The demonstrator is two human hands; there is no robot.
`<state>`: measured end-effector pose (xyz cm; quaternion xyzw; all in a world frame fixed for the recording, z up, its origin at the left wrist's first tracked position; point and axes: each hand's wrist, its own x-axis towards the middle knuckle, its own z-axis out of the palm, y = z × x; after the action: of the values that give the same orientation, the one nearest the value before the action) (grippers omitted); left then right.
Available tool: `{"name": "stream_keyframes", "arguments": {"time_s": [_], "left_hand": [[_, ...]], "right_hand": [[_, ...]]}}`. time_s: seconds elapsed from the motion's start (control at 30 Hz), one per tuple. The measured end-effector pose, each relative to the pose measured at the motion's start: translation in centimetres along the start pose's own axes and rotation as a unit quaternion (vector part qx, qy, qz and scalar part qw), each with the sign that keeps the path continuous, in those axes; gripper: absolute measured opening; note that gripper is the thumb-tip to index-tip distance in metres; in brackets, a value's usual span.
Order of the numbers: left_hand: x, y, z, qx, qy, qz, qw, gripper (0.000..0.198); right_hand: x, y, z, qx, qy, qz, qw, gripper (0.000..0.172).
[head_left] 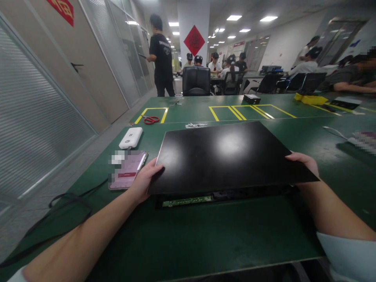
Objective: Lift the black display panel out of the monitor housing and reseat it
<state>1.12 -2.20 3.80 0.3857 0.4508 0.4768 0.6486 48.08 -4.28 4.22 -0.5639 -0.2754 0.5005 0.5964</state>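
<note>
A workshop in an office space: a green table (223,235) with yellow tape lines (214,114), people in caps (216,65) grouped farther back, a black office chair (196,81), ceiling lights (234,18) and a blind-covered glass wall (35,113)

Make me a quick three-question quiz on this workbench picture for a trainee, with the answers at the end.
1. True or false: the left hand and the right hand both hold the black panel.

2. What shows just below the panel's near edge?
A) red-handled scissors
B) a green circuit board
C) a black chair

3. Fill in: the phone lies to the person's ____ of the panel.

Key: 1 true; 2 B; 3 left.
</note>
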Motion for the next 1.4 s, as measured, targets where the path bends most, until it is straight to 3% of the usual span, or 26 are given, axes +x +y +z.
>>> {"name": "stream_keyframes", "arguments": {"time_s": [0.17,0.3,0.6,0.93,1.4], "left_hand": [[0.2,0.1,-0.3,0.014,0.019,-0.002,1.0,0.059],[0.3,-0.3,-0.3,0.007,0.015,0.015,1.0,0.061],[0.5,-0.9,-0.7,-0.01,0.014,0.022,1.0,0.06],[0.4,-0.6,-0.5,0.005,0.019,0.011,1.0,0.056],[0.1,-0.1,0.0,0.005,0.017,0.0,1.0,0.059]], "right_hand": [[-0.5,-0.3,1.2,-0.049,-0.024,0.007,0.998,0.038],[0.6,-0.2,1.2,-0.103,0.02,-0.022,0.994,0.031],[2.3,0.7,0.2,-0.14,0.08,-0.078,0.984,0.034],[2.4,1.2,0.2,-0.202,0.096,-0.06,0.973,0.029],[2.8,1.2,0.1,-0.207,0.103,-0.052,0.972,0.023]]}}
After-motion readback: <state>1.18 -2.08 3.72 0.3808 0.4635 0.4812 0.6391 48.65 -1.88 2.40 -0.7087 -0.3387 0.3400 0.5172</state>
